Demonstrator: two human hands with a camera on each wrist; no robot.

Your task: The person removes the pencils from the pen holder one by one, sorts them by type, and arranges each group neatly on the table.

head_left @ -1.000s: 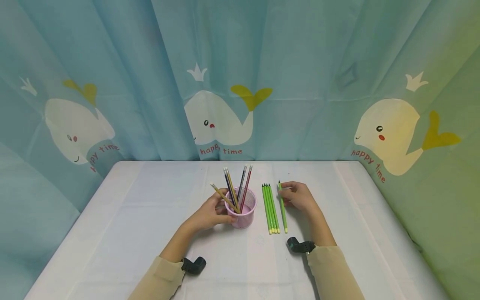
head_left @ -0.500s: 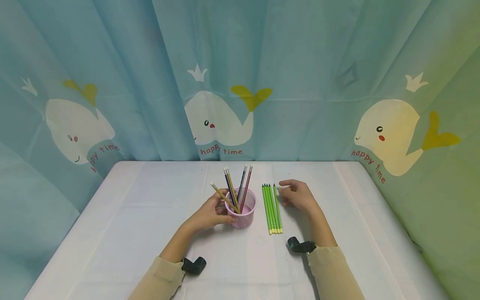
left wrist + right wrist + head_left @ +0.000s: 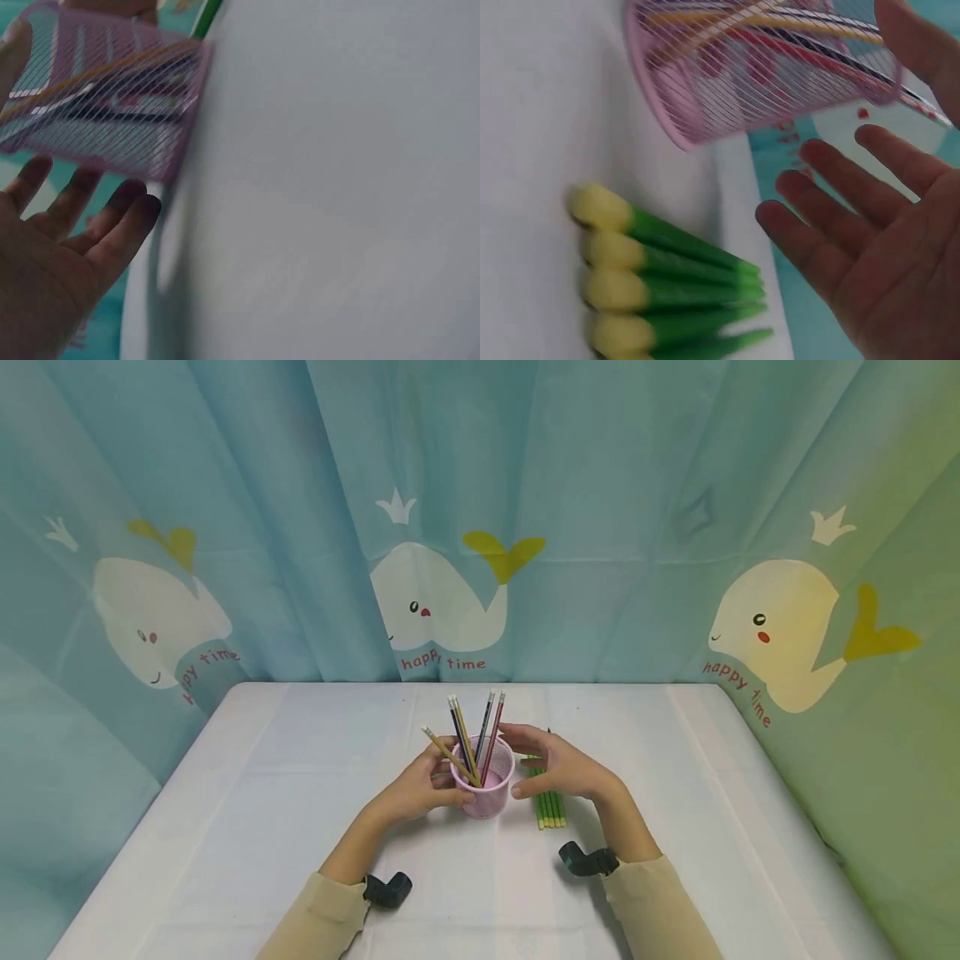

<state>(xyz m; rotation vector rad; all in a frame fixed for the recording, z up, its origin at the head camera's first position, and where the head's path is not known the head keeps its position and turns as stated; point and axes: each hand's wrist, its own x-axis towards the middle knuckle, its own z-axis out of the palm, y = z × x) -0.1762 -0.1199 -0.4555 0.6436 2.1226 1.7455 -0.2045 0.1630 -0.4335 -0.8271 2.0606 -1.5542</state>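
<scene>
A pink mesh pencil cup (image 3: 486, 803) stands upright on the table with several pencils (image 3: 461, 727) leaning in it, eraser ends up. My left hand (image 3: 414, 789) holds the cup from its left side, thumb at the front and fingers round the back. From the right, my right hand (image 3: 562, 767) reaches toward the cup, its fingers spread and nothing between them. In the right wrist view a gap shows between its fingertips and the mesh. Under this hand lie several green pencils (image 3: 682, 274) in a row, yellow ends toward me; their upper parts are mostly hidden in the head view.
The white table (image 3: 262, 843) reaches back to a blue-green curtain (image 3: 607, 527) printed with whales. A black wrist camera (image 3: 388, 890) sits at the left sleeve, another black camera (image 3: 588, 860) at the right one.
The rightmost green pencil slid left to join the row, and my right hand let go of it. That hand then moved left over the pencils to the cup. My left hand stayed put.
</scene>
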